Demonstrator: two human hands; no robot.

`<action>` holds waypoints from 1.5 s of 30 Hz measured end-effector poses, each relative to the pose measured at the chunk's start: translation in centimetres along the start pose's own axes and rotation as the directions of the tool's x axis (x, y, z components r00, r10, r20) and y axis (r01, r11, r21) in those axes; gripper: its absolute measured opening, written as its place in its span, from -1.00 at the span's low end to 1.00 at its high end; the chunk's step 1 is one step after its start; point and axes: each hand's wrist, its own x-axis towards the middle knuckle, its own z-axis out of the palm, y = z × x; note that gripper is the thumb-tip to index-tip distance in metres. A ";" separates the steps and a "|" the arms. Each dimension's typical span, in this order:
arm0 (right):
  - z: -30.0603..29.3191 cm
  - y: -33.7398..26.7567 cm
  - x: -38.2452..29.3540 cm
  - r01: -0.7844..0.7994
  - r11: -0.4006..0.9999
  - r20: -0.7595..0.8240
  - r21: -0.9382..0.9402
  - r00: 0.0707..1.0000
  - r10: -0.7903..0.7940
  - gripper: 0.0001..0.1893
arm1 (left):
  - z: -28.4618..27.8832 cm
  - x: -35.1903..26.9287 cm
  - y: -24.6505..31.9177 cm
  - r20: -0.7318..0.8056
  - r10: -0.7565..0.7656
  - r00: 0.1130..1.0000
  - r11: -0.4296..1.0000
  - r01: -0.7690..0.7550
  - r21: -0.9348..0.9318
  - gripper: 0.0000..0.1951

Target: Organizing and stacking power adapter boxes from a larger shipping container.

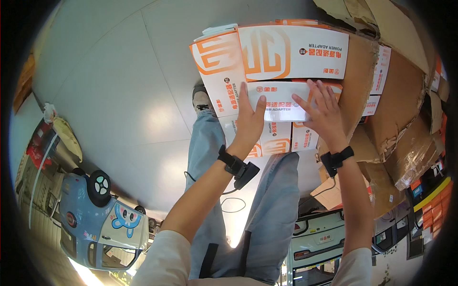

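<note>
Before me is a stack of long white-and-orange cardboard boxes bearing printed writing. One box [281, 93] lies crosswise in the middle, between my two hands. My left hand [252, 116] holds its left end, thumb on the upper face and fingers extended along the end. My right hand [323, 114] grips the right part, with fingers spread over the top and reaching the far edge. Just beyond sits a wider box [293, 53], and another box [218, 71] lies lengthwise on the left. Further boxes [275, 141] show below the held one, partly hidden by my left hand.
Torn brown cardboard cartons [397, 107] crowd the right side, with more white-and-orange boxes [381, 69] among them. Grey floor [118, 89] extends left. A small blue-and-white car [103, 221] stands lower left; a pale vehicle [318, 243] is behind me. A cable [232, 205] hangs near my legs.
</note>
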 end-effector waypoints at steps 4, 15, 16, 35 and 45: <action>2.2 0.3 -2.5 -0.179 0.975 -0.175 -0.129 0.972 0.156 -0.18 | 0.6 1.5 1.3 -0.074 -0.089 0.993 0.988 0.079 -0.130 -0.34; 1.8 -1.8 -2.4 -0.408 0.913 -0.052 -0.003 0.912 0.407 -0.28 | 1.5 2.9 2.4 -0.192 -0.164 0.968 0.985 0.151 -0.082 -0.44; 0.9 -2.8 -2.4 -0.425 0.904 -0.082 0.045 0.900 0.427 -0.33 | 1.2 3.1 2.5 -0.195 -0.139 0.971 0.980 0.107 -0.167 -0.39; 5.4 17.0 -18.2 -0.412 -0.395 0.503 0.821 0.198 0.841 -0.41 | 10.8 3.7 4.1 0.272 0.691 0.670 0.193 -0.534 0.823 -0.49; 14.2 25.5 -11.3 -0.306 -0.613 0.621 0.729 -0.083 0.780 0.34 | 11.8 4.3 2.6 0.316 0.722 0.615 0.056 -0.508 0.859 -0.48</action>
